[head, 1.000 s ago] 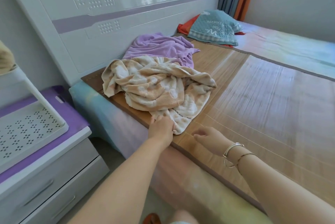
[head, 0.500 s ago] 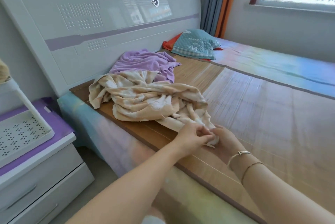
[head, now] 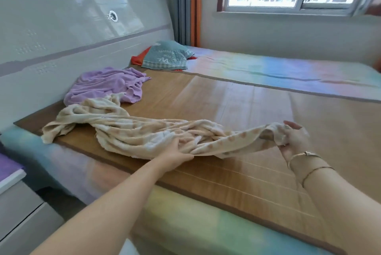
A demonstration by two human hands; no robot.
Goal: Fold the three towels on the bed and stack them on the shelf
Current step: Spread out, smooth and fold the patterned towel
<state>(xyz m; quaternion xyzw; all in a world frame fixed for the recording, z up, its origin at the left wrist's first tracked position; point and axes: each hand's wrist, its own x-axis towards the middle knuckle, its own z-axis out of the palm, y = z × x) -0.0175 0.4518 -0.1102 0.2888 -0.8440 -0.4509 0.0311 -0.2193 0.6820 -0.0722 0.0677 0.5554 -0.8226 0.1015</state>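
- The bamboo mat (head: 237, 110) filled the middle of the frame, lying over the pastel sheet (head: 288, 69); its slick slats gave the cloth little grip, so a hard pull looked likely to drag the whole bundle towards the near edge rather than open it.
- The beige towel (head: 127, 131) lay twisted in a long rope from centre left to right of centre, its left end hanging over the mat's edge; pulled taut while twisted, it would probably knot tighter, and that loose end might slip off the bed.
- The purple towel (head: 103, 85) sat crumpled at upper left, touching the beige one's far end; a sharp tug could carry it along; a third towel could not be made out for certain, and the shelf was out of view.
- The teal pillow (head: 167, 57) lay well apart, near the headboard; no hazard there.
- The hands were well apart; the right hand (head: 294, 141), at centre right, pinched a raised corner, a small hold that could slip; the left hand (head: 177, 151) gripped the bunched middle, perhaps catching several layers together.
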